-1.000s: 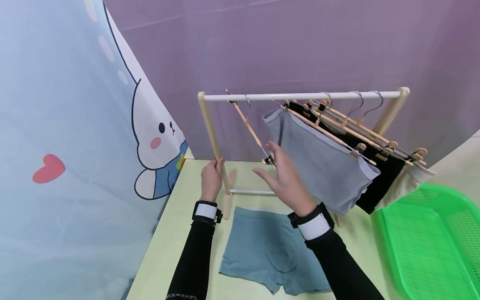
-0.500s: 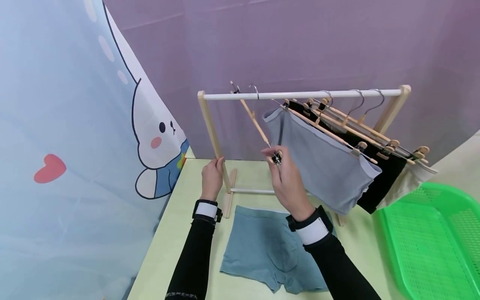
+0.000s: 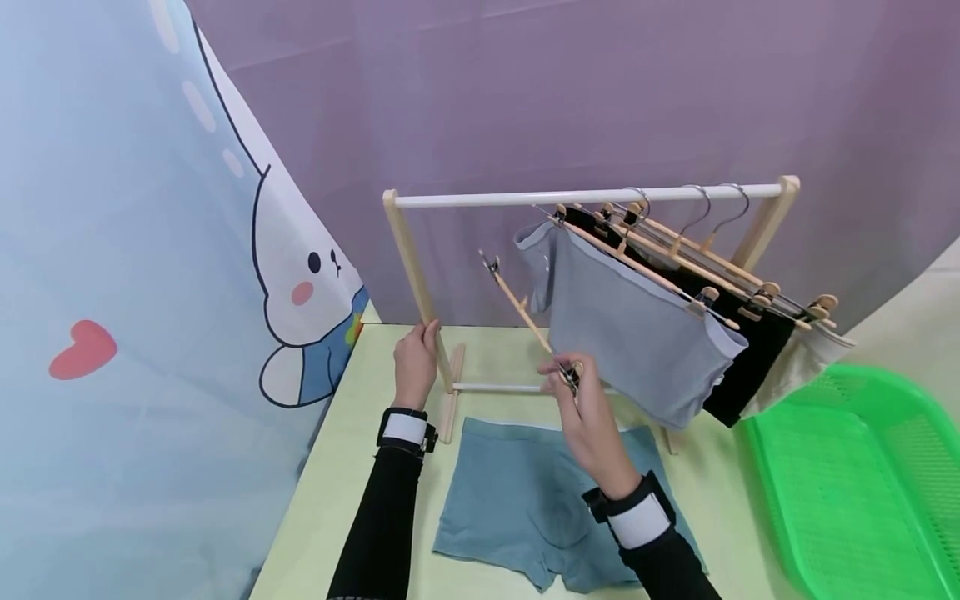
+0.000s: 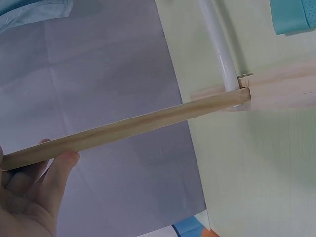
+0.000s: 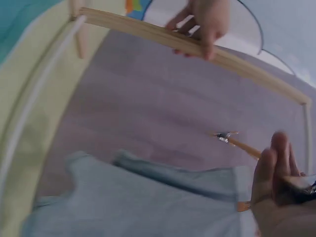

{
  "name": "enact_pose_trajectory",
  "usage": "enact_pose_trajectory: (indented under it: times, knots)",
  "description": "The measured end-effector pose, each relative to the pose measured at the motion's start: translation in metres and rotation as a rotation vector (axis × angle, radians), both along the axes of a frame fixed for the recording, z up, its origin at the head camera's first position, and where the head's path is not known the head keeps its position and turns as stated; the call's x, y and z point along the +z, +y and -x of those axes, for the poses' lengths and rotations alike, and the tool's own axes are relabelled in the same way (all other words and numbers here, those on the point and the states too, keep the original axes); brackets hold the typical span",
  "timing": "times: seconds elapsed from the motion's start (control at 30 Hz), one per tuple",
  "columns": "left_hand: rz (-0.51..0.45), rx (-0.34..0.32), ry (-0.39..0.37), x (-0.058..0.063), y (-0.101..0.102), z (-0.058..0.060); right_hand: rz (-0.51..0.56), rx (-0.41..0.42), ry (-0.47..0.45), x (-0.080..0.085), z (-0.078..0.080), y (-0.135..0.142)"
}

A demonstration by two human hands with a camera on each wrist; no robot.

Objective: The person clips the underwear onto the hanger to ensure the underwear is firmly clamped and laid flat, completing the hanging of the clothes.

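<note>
My left hand [image 3: 415, 367] grips the left wooden post [image 3: 408, 258] of a small clothes rack, thumb and fingers on either side of it in the left wrist view. My right hand [image 3: 591, 421] holds a wooden clip hanger [image 3: 521, 310] by its near clip. The hanger slants up and away, below the white rail [image 3: 480, 201], its far clip bare. Right beside it, grey-blue boxer briefs [image 3: 622, 312] hang from another clip hanger on the rail. Teal boxer briefs [image 3: 495, 492] lie flat on the table under my right forearm.
Behind the grey-blue pair hang a black garment [image 3: 738, 396] and a beige one [image 3: 798, 367], close together at the rail's right. A green plastic basket [image 3: 847, 450] stands at the right. A purple backdrop [image 3: 487, 100] rises behind the rack.
My right hand, at first open beside the hanger, has taken hold of its near clip. The hanger has come off the rail and moved down toward me. My left hand stays on the post.
</note>
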State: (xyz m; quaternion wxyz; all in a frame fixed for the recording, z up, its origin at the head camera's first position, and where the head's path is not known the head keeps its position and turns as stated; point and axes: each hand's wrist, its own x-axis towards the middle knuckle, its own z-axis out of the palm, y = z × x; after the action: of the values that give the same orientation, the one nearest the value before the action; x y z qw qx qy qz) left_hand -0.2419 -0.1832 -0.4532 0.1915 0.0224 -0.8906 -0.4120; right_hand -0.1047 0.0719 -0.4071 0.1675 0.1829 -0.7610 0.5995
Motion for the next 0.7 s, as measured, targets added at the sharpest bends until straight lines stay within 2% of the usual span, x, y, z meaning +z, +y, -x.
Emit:
enact_pose_trajectory:
  times: [0.17,0.3,0.43,0.53,0.7]
  knots:
    - [0.011,0.003,0.008,-0.001,0.000,-0.001,0.062,0.057,-0.097,-0.033,-0.007,0.012]
    - [0.009,-0.011,0.002,0.000,-0.001,0.001,0.075,0.182,-0.155,-0.062,-0.010,0.026]
    - [0.004,-0.005,-0.006,-0.001,-0.003,0.002,0.051,0.300,-0.351,-0.087,-0.009,0.039]
    - [0.002,-0.006,-0.011,-0.002,-0.005,0.002,0.025,0.334,-0.463,-0.103,-0.007,0.046]
    - [0.010,-0.015,-0.016,-0.002,-0.003,0.002,0.035,0.347,-0.487,-0.123,-0.002,0.062]
